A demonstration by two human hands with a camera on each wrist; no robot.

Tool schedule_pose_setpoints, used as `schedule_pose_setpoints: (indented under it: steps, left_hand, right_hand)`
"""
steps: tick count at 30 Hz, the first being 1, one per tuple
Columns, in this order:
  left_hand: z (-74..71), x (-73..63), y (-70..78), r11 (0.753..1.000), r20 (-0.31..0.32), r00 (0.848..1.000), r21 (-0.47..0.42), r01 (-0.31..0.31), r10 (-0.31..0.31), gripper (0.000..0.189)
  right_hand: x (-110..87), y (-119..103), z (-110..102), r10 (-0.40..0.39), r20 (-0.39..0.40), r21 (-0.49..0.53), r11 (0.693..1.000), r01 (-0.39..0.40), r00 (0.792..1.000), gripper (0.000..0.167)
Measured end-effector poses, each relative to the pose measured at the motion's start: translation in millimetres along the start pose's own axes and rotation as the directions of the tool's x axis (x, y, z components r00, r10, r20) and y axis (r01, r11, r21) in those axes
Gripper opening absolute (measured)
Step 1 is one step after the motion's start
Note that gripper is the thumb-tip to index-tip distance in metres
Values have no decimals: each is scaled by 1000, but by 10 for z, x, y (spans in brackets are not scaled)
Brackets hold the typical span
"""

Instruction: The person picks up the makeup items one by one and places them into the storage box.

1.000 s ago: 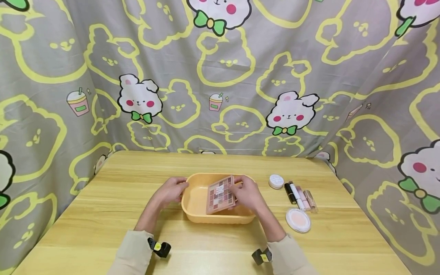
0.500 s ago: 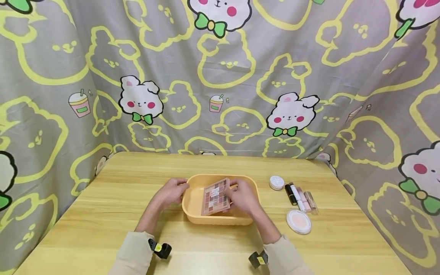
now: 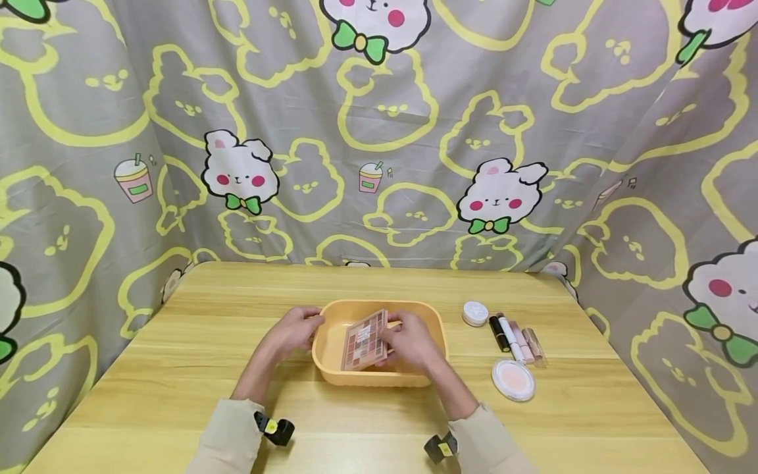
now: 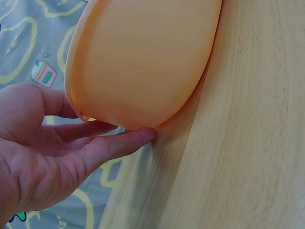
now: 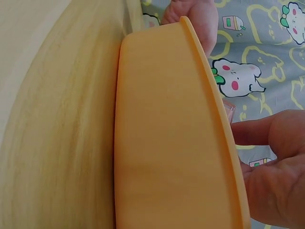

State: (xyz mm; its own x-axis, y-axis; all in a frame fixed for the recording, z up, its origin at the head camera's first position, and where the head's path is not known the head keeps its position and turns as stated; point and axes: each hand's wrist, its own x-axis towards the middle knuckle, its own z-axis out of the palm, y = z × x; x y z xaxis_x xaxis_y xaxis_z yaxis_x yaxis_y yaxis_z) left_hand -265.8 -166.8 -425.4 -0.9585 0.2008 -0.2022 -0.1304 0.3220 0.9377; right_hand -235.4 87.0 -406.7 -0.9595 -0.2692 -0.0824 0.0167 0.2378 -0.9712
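Observation:
A yellow-orange plastic basin [image 3: 385, 378] stands on the wooden table. My left hand [image 3: 298, 329] holds its left end; in the left wrist view, the fingers [image 4: 126, 143] lie against the outside of the basin wall. Inside the basin an eyeshadow palette [image 3: 362, 342] with a grid of pink and brown shades leans at a tilt. My right hand [image 3: 411, 342] reaches over the basin and grips the palette by its right edge, thumb on the front face. From the right wrist, the basin wall hides most of the palette and the fingertips.
Right of the basin lie a round white jar [image 3: 475, 313], a black tube [image 3: 499, 334], a white tube [image 3: 512, 338], pinkish tubes [image 3: 523, 342] and a round compact [image 3: 513, 380]. A patterned curtain [image 3: 391, 131] hangs around the table [image 3: 237, 289].
My right hand has shifted left with the eyeshadow palette, which now leans further toward the basin's left side and slightly lower. My left hand stays at the basin's left end.

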Motion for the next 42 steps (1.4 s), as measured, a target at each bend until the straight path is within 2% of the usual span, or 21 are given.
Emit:
schedule_pose_setpoints:
  steps: [16,24,32,42]
  left_hand:
    - [-22,-7,0,1000,13,1000,-6,-25,25,43]
    - [-18,0,7,1000,1,1000,10,-15,15,43]
    - [-17,0,7,1000,4,1000,7,-14,14,42]
    - [-4,-1,9,1000,-2,1000,26,-3,3,45]
  right_hand:
    - [-31,-39,-13,23,87,-17,1000,-21,996,53]
    - [-23,-24,-5,18,63,-56,998,-15,998,54]
    - [-27,-2,7,47,36,-62,997,-45,998,53]
    - [-21,18,28,66,54,-66,996,-62,996,53]
